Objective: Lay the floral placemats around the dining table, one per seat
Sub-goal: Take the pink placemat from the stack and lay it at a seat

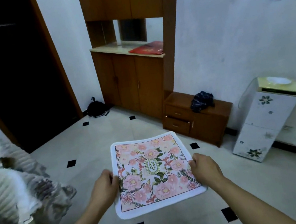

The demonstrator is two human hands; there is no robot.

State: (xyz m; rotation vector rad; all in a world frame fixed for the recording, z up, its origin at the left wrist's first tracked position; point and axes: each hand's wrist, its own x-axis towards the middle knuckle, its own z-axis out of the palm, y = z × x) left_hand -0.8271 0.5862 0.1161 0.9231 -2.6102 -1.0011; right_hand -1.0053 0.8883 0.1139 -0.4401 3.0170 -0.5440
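Left grip (105,184) clamped on the left edge of the floral placemat (154,173); right grip (203,168) clamped on its right edge. Placemat held roughly flat in the air above the tiled floor (92,159), print side up. Beyond it, a wooden cabinet (133,83) stands against the wall, a low drawer unit (193,122) just beside it.

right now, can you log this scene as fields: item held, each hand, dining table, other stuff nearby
item held: floral placemat, flat, printed side up, over the tiled floor
left hand: grips the placemat's left edge
right hand: grips the placemat's right edge
dining table: not in view
nearby: wooden cabinet, red item on its counter, low drawer unit with a dark cloth on top
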